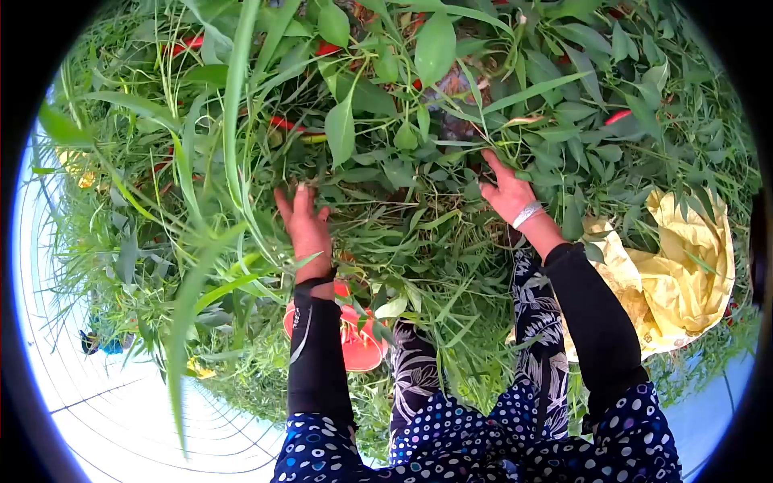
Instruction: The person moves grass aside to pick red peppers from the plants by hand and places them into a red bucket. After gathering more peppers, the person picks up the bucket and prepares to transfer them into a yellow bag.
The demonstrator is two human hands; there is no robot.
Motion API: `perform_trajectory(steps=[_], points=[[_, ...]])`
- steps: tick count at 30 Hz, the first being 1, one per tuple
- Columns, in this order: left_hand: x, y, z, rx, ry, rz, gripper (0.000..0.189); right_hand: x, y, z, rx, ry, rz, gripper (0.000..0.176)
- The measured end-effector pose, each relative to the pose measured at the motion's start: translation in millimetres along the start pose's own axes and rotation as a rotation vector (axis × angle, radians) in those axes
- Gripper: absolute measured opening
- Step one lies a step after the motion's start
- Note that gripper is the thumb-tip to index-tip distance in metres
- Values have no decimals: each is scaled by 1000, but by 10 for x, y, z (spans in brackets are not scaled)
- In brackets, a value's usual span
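Both my hands reach into green pepper plants. My left hand [307, 232] is among the leaves left of centre, fingers apart, with nothing visible in it. Just above it, a red pepper [285, 124] hangs beside a yellow-green one [314, 138]. My right hand [509, 191], with a pale band at the wrist, touches the foliage right of centre. Its thumb and forefinger are spread, and I see nothing between them; the other fingers are partly hidden. Another red pepper [618, 117] shows up and to the right of it.
A crumpled yellow sack [680, 270] lies at the right. Near my left forearm is a red shoe or container [358, 342] with red things in it. Long grass blades [236, 105] cross the left side close to the camera. More red peppers show along the top.
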State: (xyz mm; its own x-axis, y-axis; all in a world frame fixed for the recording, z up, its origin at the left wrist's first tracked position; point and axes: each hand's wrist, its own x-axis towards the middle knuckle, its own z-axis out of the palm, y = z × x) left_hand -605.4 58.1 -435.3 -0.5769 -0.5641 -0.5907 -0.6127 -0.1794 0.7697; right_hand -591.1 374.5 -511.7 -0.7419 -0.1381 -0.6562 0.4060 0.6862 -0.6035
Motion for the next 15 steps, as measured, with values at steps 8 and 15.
perform_trajectory(steps=[8,15], points=[[-607,-749,-648,-348,179,-44,70,-165,-498,175,438,-16,-335,32],[-502,-667,-529,-595,258,40,69,519,-1888,682,494,79,-713,24]])
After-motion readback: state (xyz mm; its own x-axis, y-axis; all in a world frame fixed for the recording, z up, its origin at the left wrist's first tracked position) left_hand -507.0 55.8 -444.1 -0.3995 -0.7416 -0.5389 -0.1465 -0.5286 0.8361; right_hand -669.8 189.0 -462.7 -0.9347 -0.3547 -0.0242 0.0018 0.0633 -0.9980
